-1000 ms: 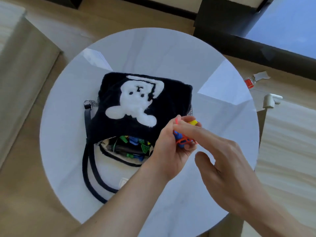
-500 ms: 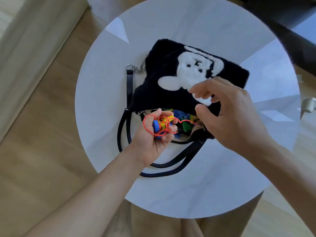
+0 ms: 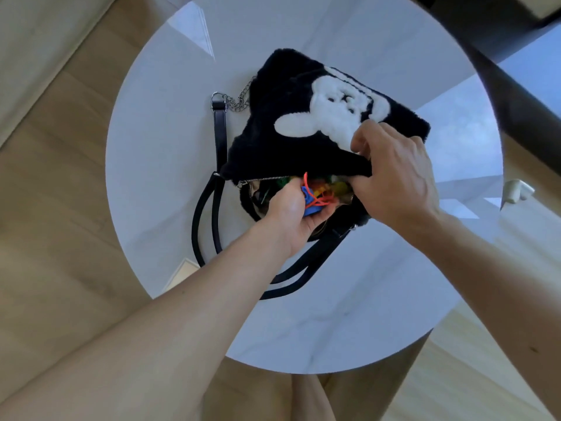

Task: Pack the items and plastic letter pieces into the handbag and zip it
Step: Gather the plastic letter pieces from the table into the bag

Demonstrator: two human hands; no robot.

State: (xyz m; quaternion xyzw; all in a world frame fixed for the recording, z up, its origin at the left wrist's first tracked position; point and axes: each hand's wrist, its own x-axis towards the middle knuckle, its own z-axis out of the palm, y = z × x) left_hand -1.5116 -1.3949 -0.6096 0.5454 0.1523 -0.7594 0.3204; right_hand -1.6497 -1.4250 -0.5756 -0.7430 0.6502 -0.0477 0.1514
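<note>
A round white table top [image 3: 158,165], smooth and glossy, fills most of the view and stands on a pale wooden plank floor [image 3: 60,226]. Toward the far middle of the table lies the black fuzzy handbag [image 3: 282,95]. It is soft and roughly rectangular, flat on its side, with its mouth turned toward the person. Its deep plush pile carries a white fleecy animal figure [image 3: 331,117] with small dark eyes on the upper face. The mouth is unzipped: a row of metal zipper teeth [image 3: 264,178] runs along the upper lip, and a pale lining shows inside.

The right hand [image 3: 397,177] grips the upper lip of the bag at its right end, fingers curled over the fur and thumb at the edge, so the mouth gapes. The left hand [image 3: 288,214] is at the opening, its fingers curled round a clutch of coloured plastic letter pieces [image 3: 311,205]: a chunky blue one and thin red-orange looped ones. Some green and yellow pieces [image 3: 337,187] lie inside the bag, just beyond that hand.

Slim black straps [image 3: 197,226], smooth like leather, loop over the table on the bag's left and pass beneath the left forearm. A short silver link chain [image 3: 239,100] joins the bag's far left corner to a metal ring on the strap.
</note>
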